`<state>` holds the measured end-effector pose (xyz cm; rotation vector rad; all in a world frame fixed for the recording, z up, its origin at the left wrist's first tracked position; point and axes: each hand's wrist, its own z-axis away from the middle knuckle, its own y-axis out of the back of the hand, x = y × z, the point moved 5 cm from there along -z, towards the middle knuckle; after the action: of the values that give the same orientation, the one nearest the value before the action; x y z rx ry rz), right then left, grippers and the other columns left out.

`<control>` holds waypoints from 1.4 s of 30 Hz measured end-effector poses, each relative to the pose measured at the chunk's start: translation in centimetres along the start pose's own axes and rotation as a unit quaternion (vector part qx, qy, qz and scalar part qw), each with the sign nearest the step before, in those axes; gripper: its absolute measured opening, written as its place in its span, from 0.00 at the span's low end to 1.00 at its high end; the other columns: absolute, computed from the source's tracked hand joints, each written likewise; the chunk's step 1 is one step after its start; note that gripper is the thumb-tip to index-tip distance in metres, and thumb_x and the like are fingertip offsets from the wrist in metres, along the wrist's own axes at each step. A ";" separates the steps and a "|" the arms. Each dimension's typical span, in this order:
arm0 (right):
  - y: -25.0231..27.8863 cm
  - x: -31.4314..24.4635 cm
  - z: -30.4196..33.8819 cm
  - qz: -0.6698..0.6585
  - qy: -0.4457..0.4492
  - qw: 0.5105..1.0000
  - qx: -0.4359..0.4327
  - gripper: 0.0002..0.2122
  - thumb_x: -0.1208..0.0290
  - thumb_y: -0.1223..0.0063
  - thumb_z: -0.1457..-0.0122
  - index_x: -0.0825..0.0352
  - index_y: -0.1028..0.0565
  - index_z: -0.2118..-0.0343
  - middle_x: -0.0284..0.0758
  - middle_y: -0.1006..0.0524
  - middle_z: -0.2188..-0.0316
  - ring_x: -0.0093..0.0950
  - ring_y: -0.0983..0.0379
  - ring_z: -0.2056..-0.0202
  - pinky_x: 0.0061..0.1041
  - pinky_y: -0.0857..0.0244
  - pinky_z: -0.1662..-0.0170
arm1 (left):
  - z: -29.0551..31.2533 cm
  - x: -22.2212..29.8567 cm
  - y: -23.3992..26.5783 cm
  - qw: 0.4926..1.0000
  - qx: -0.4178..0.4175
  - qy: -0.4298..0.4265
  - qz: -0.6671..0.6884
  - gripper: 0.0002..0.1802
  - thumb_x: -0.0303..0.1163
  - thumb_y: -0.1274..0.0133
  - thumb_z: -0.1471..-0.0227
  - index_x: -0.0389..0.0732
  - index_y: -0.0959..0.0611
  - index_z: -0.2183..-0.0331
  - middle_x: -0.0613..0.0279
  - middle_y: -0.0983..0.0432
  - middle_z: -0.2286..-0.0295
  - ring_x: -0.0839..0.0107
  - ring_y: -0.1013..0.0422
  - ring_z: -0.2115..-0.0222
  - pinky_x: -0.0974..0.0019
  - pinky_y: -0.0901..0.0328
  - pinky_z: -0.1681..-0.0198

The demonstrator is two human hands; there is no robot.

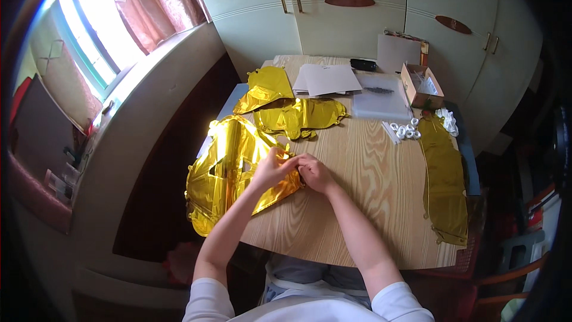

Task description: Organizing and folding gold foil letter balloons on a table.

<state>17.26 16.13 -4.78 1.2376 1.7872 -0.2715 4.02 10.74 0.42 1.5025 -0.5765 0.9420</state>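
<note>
A large flat gold foil balloon (229,143), shiny and creased with cut-out openings, lies at the left front of the table. My left hand (271,170) rests over its right side, thumb and fingers closed at the foil's edge. Right beside it, my right hand (315,174) is curled with its fingertips pinched at the same edge, meeting the left fingertips. The small bit of foil between the fingers is mostly hidden. Just beyond lie more flat gold foil pieces, one with a lobed outline (304,115) and one partly folded (271,82).
A long gold foil strip (444,179) lies along the table's right side. Near it are white ribbon rolls (408,130), thin white sticks and an open box (422,86). Paper sheets (325,79), a clear plastic sheet (381,104) and a black case (363,64) lie at the back.
</note>
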 end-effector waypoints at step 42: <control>1.0 0.6 0.2 0.086 -0.158 0.976 0.125 0.07 0.78 0.53 0.47 0.65 0.22 0.68 0.40 0.24 0.69 0.38 0.25 0.66 0.32 0.32 0.61 | 4.8 -14.0 26.2 0.965 0.242 0.096 0.031 0.11 0.34 0.48 0.45 0.38 0.24 0.76 0.73 0.38 0.87 0.84 0.45 0.91 0.76 0.53 0.90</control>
<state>18.11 16.87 -5.03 1.4274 1.3947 -0.5745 -23.60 -0.61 4.00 1.8014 -0.2606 1.3287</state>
